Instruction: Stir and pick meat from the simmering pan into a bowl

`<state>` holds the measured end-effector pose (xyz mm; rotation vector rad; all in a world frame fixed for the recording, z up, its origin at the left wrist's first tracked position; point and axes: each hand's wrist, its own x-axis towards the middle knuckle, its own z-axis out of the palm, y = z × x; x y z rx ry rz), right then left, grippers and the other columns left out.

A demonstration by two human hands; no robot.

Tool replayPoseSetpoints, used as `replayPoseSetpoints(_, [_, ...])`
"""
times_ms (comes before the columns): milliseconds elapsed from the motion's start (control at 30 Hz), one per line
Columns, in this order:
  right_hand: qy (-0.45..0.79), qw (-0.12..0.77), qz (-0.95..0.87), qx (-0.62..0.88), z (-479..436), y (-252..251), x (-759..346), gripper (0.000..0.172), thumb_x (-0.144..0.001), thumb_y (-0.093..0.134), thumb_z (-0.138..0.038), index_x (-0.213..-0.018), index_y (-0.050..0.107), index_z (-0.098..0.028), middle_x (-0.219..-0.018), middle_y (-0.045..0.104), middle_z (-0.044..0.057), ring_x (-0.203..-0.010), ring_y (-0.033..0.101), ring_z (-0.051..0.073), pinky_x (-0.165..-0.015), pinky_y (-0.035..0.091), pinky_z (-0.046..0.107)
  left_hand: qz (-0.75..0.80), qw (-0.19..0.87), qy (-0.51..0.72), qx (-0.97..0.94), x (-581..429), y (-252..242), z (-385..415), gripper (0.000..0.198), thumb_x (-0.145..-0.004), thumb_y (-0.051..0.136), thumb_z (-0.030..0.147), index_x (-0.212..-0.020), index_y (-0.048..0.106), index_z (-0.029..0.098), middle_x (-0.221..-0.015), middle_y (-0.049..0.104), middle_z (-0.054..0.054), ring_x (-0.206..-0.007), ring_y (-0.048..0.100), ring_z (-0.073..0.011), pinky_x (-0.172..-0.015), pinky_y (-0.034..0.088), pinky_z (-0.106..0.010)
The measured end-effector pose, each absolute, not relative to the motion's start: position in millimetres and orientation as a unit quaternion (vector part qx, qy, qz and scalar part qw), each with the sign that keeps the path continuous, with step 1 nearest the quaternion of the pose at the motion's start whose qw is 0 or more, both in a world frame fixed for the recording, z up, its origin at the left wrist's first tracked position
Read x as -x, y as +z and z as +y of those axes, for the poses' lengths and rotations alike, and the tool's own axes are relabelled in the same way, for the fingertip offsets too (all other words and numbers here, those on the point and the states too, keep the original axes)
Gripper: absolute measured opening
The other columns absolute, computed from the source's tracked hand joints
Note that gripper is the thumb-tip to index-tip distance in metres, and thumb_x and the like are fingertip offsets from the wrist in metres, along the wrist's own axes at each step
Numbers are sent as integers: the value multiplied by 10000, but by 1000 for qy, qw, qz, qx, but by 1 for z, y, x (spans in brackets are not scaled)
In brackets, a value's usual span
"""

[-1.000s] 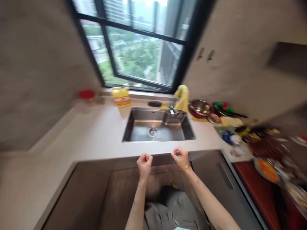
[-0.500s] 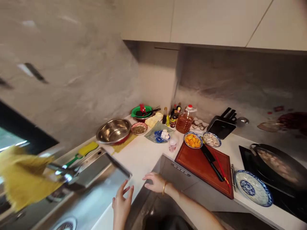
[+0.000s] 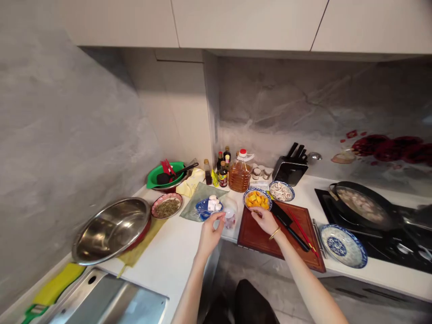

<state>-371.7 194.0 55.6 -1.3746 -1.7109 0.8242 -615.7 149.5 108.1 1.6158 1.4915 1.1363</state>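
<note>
My left hand [image 3: 210, 232] is raised over the counter's front edge, fingers loosely bent and nothing visible in them. Just beyond its fingertips are a small clear plastic container [image 3: 230, 218] and a blue package of white mushrooms [image 3: 209, 207] on a grey-green sheet. My right hand [image 3: 265, 221], with a gold bangle on its wrist, hovers above the brown cutting board [image 3: 251, 229]. Its fingers reach towards the near rim of a bowl of orange chunks [image 3: 258, 200], with no object seen in them; contact I cannot tell. A black knife [image 3: 290, 226] and red chopsticks [image 3: 303, 231] lie on the board.
Leftward are a steel basin [image 3: 113, 229], a dish of dried herbs [image 3: 167, 205] and the sink edge [image 3: 135, 299]. An oil jug [image 3: 240, 175], sauce bottles and a knife block [image 3: 290, 170] line the back. At right, a patterned bowl [image 3: 343, 245] sits beside a filled wok [image 3: 364, 207].
The view has turned right, away from the sink and the yellow cloth. Both hands have moved forward towards the mushroom package and cutting board, and further apart.
</note>
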Motion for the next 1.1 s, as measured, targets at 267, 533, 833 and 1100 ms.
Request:
replayPoseSetpoints(267, [350,385,-600,608,254,23,281,232,-787,556,-268,-947,706,-192,-990,720,74,-893,680,210,-833,535,377,565,414,381,-604,563,61,170,247,-840,520,309,-1004,659,187,-989,711,-66,-924,650,-193,-849,489,-307])
replayPoseSetpoints(533, [403,344,-618,581,310,4,255,205,-783,567,-268,-920,702,-195,-973,723,68,-897,681,206,-842,538,390,609,433,376,-547,522,34,193,262,-840,512,328,-990,666,178,-982,713,-79,-931,653,-202,-841,499,-329])
replayPoseSetpoints(833, [410,311,-639,572,334,-15,244,188,-783,566,-284,-894,704,-222,-928,729,50,-868,686,206,-819,549,386,630,453,367,-514,493,15,204,302,-846,503,364,-1014,662,171,-992,707,-88,-948,645,-206,-909,478,-367])
replayPoseSetpoints(1100, [403,381,-544,630,259,-44,250,289,-811,514,-389,-952,688,-207,-1022,705,81,-925,671,219,-840,547,400,638,468,327,-518,511,5,196,293,-834,513,362,-993,679,182,-950,715,-68,-918,652,-199,-909,476,-360])
